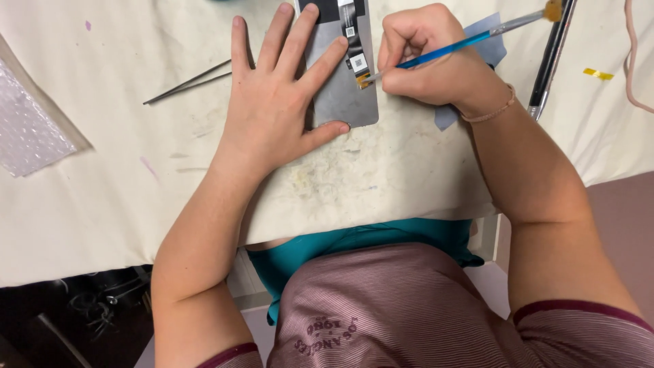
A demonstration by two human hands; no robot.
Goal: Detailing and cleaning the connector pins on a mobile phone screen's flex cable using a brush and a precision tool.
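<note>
The counter point(102, 204) is covered with a stained cream cloth that gives a soft, non-slip bed for delicate work. At the far left lies a piece of bubble wrap point(27, 129), set aside. Thin metal tweezers point(187, 83) rest just beyond the left hand point(272, 112), within reach. That hand lies flat, fingers spread, pressing on the grey panel point(344, 88) at the counter's far middle, apparently to stop it sliding. The right hand point(429, 65) is pressed together in a pen grip, pinching a blue-handled brush point(463, 42) low for control, its tip at a small gold connector point(363, 80) on the panel. A dark rod-like tool point(552, 58) lies at right.
</note>
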